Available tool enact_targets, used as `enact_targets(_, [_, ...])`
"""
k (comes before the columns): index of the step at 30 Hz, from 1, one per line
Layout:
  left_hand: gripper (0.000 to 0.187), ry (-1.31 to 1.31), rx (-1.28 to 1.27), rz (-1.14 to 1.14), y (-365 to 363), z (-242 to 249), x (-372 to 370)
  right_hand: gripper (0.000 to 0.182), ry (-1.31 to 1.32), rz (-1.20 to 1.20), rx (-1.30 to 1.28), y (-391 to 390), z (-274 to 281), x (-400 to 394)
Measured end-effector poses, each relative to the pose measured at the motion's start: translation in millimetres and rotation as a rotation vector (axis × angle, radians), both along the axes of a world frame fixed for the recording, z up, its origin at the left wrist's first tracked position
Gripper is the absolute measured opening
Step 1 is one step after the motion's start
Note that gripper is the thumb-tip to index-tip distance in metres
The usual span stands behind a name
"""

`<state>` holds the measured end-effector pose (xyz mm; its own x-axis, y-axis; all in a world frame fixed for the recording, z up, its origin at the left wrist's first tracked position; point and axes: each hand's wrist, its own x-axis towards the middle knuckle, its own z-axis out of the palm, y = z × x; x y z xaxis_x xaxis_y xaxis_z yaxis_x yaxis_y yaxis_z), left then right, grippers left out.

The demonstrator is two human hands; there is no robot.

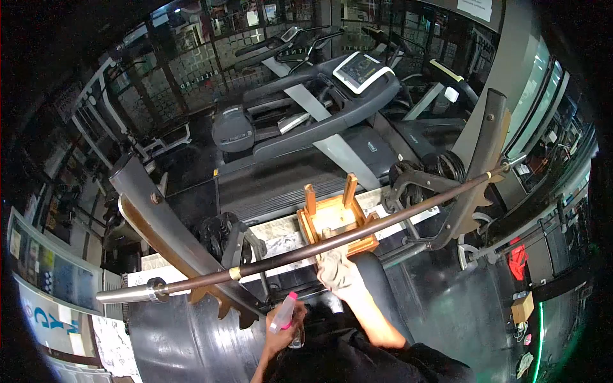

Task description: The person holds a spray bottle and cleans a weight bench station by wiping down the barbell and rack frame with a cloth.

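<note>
While closed: right grip [336,271] on barbell [306,250].

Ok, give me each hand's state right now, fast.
Left hand: closed around a spray bottle with a pink top.
Right hand: pressing a cloth against the barbell; grip cannot be told.

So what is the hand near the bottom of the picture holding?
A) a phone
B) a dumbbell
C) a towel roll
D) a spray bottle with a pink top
D: the left hand grips a clear spray bottle with a pink top, while the right hand presses a cloth against the barbell.
</note>
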<state>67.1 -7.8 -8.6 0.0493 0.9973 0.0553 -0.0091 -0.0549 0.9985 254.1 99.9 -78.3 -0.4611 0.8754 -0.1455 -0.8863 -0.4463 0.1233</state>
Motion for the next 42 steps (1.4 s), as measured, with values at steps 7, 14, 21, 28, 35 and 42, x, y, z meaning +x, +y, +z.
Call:
enact_targets(7, [0.02,0.025,-0.071,-0.085,8.9,0.5,-1.5,0.034,-0.583,-0.305,0.182,-29.8,59.0,-3.9])
enact_targets(14, [0.018,0.024,0.008,-0.112,22.7,9.3,-0.1,0.039,-2.493,-0.948,0.877,14.3,91.1,3.5])
enact_targets(21, [0.018,0.006,0.014,-0.033,18.4,7.4,-6.0,0.047,-2.377,-1.016,0.935,-2.6,59.3,4.9])
enact_targets(28, [0.017,0.079,0.064,0.02,15.1,1.7,-8.9,0.045,-2.246,-1.183,0.806,-10.8,2.4,-4.5])
enact_targets(35, [0.016,0.157,0.142,0.003,19.7,2.2,-7.6,0.025,-0.943,-0.331,-0.009,19.0,-49.2,-4.4])
enact_targets(42, [0.018,0.092,-0.028,0.008,12.8,7.3,-3.9,0.025,0.89,0.592,-0.02,55.6,2.6,7.4])
